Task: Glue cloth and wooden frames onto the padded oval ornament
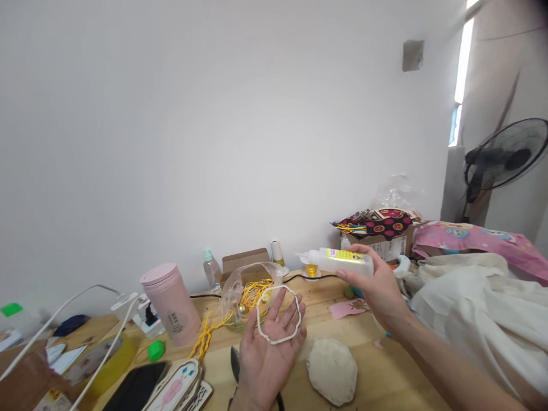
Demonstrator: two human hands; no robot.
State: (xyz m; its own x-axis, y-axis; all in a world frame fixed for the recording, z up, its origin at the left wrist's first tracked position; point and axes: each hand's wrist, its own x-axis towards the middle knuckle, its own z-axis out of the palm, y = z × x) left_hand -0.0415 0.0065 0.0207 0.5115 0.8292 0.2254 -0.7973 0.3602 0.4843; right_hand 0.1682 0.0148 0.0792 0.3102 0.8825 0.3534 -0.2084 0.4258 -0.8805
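My left hand [272,342] is palm up with its fingers spread, and it holds a thin white wavy-edged ring [279,342] across the fingers. In my right hand [381,279] is a white glue bottle [347,261] with a yellow label, gripped around its body. The bottle lies nearly level, its nozzle pointing left, above and to the right of the ring. Below it on the table is a flat, off-white piece with a wavy edge [331,371], apart from both hands.
Behind my left hand, a clear plastic bag [233,294] holds yellow cords and gold bells. On the left are a pink tumbler [171,302], a black phone [137,387] and decorated wooden tags [175,388]. White cloth [471,308] covers the right side, beside a filled cardboard box [389,245].
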